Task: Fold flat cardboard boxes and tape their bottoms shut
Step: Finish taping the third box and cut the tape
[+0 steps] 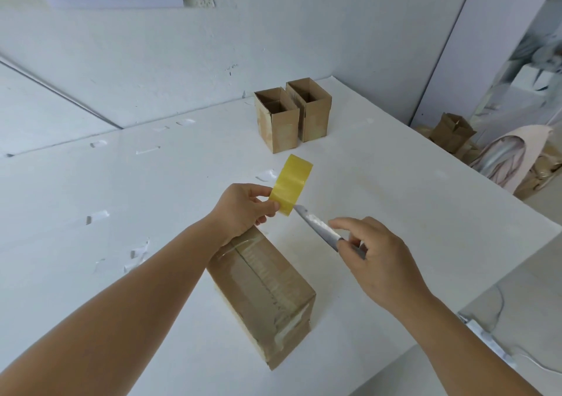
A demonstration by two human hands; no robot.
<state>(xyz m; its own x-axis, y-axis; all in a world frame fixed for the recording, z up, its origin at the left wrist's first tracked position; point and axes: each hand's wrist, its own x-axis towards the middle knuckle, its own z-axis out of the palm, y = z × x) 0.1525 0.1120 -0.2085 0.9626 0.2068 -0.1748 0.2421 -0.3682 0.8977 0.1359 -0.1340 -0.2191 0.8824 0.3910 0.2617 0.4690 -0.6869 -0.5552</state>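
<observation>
A brown cardboard box [267,292] stands bottom-up on the white table [152,213], with clear tape running along its closed flaps. Above its far end my left hand [243,210] pinches a yellow roll of tape [290,184]. My right hand [377,258] grips a metal knife [316,228] by the handle. The blade points up-left and its tip touches the lower edge of the roll. Whether a strip of tape still links the roll to the box is not clear.
Two folded boxes [292,115] stand upright and open-topped at the table's far side. More cardboard [453,135] and a pink bag [498,155] lie past the right edge. Scraps of clear tape [97,216] stick to the table on the left.
</observation>
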